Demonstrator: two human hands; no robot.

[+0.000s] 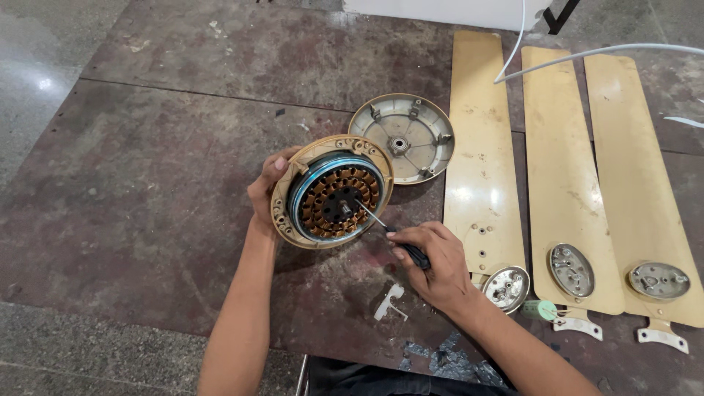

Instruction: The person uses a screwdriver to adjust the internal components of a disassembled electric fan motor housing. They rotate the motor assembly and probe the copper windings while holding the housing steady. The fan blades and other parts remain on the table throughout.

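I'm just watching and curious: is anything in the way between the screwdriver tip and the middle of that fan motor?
Nothing visible. The right hand holds the screwdriver, whose shaft runs straight to the centre of the fan motor. The left hand grips the motor's outer rim, off to the side.

I count three long cream-yellow fan blades, three oval metal blade brackets, one round motor housing with copper windings, one round metal cover plate, one black-handled screwdriver.

Place: a small repair workshop, work done on the floor.
Floor: stained, worn metal sheet on polished stone.
Signs: fan blades lying beside an opened fan motor.
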